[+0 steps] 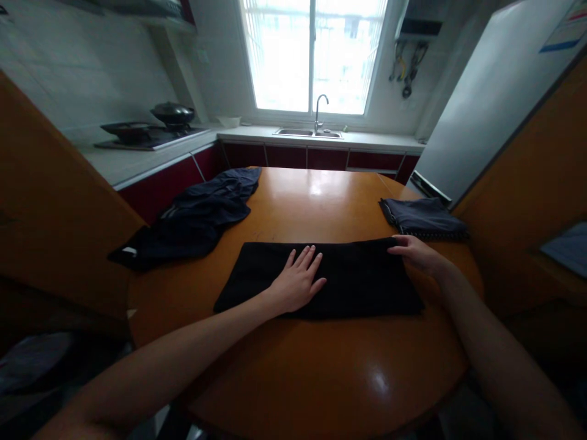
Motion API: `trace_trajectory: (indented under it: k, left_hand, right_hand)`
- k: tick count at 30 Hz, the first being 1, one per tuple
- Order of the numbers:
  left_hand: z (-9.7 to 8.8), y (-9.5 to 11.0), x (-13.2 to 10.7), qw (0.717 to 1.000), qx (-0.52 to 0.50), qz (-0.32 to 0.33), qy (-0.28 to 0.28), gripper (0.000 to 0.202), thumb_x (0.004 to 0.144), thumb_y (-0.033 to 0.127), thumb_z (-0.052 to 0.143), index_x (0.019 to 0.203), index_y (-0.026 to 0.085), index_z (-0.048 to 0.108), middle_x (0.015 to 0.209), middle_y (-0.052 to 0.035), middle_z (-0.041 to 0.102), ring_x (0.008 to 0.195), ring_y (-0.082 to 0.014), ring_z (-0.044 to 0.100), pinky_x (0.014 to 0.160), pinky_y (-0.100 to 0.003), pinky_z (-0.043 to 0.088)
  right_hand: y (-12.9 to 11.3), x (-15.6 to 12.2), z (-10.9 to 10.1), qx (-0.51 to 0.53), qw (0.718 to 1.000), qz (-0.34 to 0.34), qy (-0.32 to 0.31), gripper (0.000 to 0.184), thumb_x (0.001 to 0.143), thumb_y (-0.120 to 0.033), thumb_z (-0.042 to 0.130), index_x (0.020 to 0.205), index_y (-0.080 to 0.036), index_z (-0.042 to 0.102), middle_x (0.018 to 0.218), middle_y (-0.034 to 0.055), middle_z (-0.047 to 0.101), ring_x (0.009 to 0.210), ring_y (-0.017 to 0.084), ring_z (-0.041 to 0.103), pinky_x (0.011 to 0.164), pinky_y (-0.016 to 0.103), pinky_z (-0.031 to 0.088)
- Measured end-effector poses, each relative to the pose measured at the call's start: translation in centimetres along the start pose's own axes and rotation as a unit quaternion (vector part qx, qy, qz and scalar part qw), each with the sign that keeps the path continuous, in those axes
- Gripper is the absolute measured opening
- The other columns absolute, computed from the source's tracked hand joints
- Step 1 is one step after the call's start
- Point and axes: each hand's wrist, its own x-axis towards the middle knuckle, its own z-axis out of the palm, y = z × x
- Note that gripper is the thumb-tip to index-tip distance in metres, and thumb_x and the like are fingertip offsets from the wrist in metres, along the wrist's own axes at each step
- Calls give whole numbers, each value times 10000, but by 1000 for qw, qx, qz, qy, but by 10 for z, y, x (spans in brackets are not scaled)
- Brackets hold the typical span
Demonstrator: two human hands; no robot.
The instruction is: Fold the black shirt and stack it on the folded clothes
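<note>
A black folded garment (pixel 358 281) lies flat in a long rectangle across the wooden table; its exact kind does not show. My left hand (pixel 296 284) rests palm down on it, left of its middle, with the fingers spread. At the garment's far right corner, my right hand (pixel 417 253) pinches the edge between thumb and fingers.
Dark blue clothing (pixel 197 214) lies crumpled on the left side of the table (pixel 312 373). A folded grey cloth (pixel 422 217) sits at the right. Behind are a sink (pixel 298 132), a stove (pixel 151 137) with pans, and a fridge (pixel 495 91).
</note>
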Motion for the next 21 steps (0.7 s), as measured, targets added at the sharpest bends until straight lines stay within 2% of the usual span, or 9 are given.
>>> trace_trajectory:
  k: [4, 7, 11, 14, 15, 16, 17, 20, 21]
  left_hand:
    - [0, 0, -1, 1000, -11, -1, 4, 691, 1036, 550, 247, 1564, 107, 290, 1640, -182, 179, 1534, -293, 110, 1216, -489, 83]
    - [0, 1, -2, 999, -35, -1, 5, 687, 1031, 545, 281, 1561, 109, 298, 1638, -182, 191, 1532, -296, 115, 1216, -498, 84]
    - [-1, 2, 0, 993, -114, -15, 25, 646, 995, 496, 428, 1517, 116, 393, 1617, -183, 266, 1516, -326, 163, 1215, -526, 91]
    - [-9, 0, 6, 961, -252, -60, 93, 536, 967, 466, 481, 1385, 142, 569, 1484, -170, 461, 1415, -321, 354, 1195, -492, 215]
    - [-13, -2, 8, 935, -322, -85, 122, 509, 970, 479, 467, 1332, 153, 614, 1402, -160, 529, 1355, -308, 425, 1173, -472, 274]
    - [-18, -5, 10, 896, -404, -110, 145, 508, 976, 506, 443, 1299, 164, 636, 1320, -145, 582, 1288, -294, 489, 1141, -454, 332]
    - [-24, -9, 11, 846, -493, -133, 156, 531, 979, 543, 416, 1293, 176, 638, 1251, -128, 620, 1224, -282, 541, 1104, -442, 383]
    - [-45, -26, 9, 674, -715, -152, 108, 663, 951, 671, 380, 1383, 202, 562, 1195, -98, 672, 1117, -280, 629, 1024, -435, 463]
    - [-52, -32, 6, 639, -747, -154, 94, 695, 939, 691, 390, 1417, 206, 530, 1216, -96, 675, 1124, -286, 634, 1024, -431, 464]
  right_hand:
    - [-19, -3, 0, 116, 991, 11, -67, 316, 634, -269, 838, 891, -181, 676, 904, 42, 749, 761, 167, 704, 687, 235, 556]
    - [-51, -6, 10, 155, 984, 19, -84, 317, 626, -229, 845, 885, -197, 665, 828, 9, 723, 674, 134, 677, 613, 205, 542]
    - [-106, -11, 45, 180, 978, 15, -107, 243, 639, -184, 818, 802, -188, 639, 681, -18, 656, 526, 90, 599, 458, 159, 478]
    - [-143, -6, 84, 220, 970, 15, -104, 226, 644, -120, 788, 768, -171, 606, 665, -23, 632, 500, 68, 575, 410, 126, 454]
    - [-152, -3, 98, 236, 967, 13, -100, 227, 649, -100, 777, 774, -167, 600, 673, -22, 627, 516, 70, 585, 421, 123, 471]
    - [-159, 1, 113, 250, 963, 8, -98, 224, 662, -84, 766, 781, -166, 595, 677, -21, 620, 534, 75, 595, 439, 126, 495]
    - [-165, 6, 128, 263, 960, 5, -97, 218, 677, -71, 754, 781, -166, 587, 671, -23, 608, 542, 79, 597, 455, 133, 517]
    - [-174, 20, 175, 285, 954, 6, -93, 201, 735, -47, 718, 753, -171, 560, 647, -25, 579, 558, 86, 596, 511, 163, 574]
    - [-174, 23, 189, 285, 954, 9, -94, 200, 749, -40, 709, 746, -170, 557, 650, -21, 582, 567, 89, 600, 530, 172, 587]
